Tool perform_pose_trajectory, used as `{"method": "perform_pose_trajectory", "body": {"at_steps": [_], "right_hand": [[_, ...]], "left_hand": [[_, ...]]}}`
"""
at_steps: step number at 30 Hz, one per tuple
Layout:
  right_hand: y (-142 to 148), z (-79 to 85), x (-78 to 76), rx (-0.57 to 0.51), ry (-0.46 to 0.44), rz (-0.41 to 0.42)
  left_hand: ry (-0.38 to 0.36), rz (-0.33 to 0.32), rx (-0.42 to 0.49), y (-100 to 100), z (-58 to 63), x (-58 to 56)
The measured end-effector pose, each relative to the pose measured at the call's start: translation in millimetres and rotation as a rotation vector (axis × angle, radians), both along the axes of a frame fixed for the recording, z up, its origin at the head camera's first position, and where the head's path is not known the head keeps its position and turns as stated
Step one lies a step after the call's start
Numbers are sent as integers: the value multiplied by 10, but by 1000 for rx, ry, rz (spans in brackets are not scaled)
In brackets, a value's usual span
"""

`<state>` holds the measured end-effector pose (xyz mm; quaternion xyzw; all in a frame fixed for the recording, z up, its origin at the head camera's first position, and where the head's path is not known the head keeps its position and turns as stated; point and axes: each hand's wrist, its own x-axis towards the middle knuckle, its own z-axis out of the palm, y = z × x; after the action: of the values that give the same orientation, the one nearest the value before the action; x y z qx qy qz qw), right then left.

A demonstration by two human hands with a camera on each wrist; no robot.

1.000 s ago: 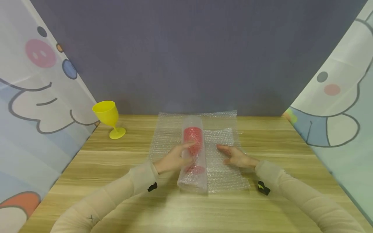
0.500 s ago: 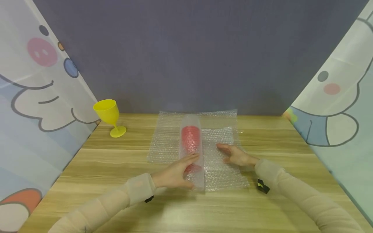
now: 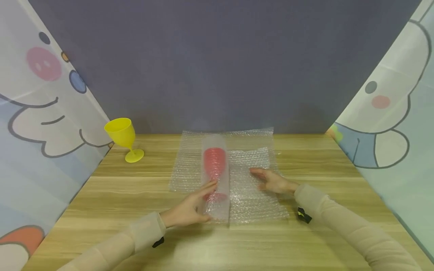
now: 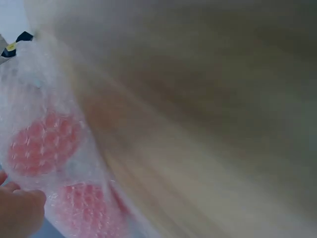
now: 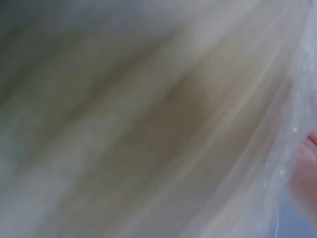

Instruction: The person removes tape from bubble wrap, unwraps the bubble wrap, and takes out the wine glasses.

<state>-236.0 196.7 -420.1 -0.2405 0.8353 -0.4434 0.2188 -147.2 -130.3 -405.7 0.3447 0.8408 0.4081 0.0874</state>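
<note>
A red goblet (image 3: 214, 161) lies inside a roll of bubble wrap (image 3: 220, 215), its bowl toward the back and its foot toward the front. My left hand (image 3: 186, 209) touches the left side of this roll near the goblet's foot, thumb spread from the fingers. In the left wrist view, the thumb (image 4: 25, 208) is beside the wrapped red goblet (image 4: 47, 144). My right hand (image 3: 272, 181) rests with extended fingers on the loose bubble wrap (image 3: 252, 203) right of the roll. Only part of the right hand (image 5: 304, 173) shows in the right wrist view.
A yellow goblet (image 3: 122, 135) stands upright at the back left of the wooden table (image 3: 237, 248). Bubble wrap (image 3: 190, 150) also lies flat behind and left of the roll. A dark panel (image 3: 217, 67) closes off the back; printed cloths hang on both sides.
My left hand has come down along the roll toward its front end and then moved left. The wrapped goblet has shifted somewhat left. My right hand stays on the loose wrap.
</note>
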Motion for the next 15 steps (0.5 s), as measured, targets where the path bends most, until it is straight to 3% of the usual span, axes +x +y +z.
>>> {"method": "perform_pose_trajectory", "body": {"at_steps": [10,15], "right_hand": [[-16,-5,-21,5,26,22],[5,-6,-28,22,55,29]], "left_hand": [[46,60,63,-335,-101,168],[-2,118,65,-428,-129,236]]}}
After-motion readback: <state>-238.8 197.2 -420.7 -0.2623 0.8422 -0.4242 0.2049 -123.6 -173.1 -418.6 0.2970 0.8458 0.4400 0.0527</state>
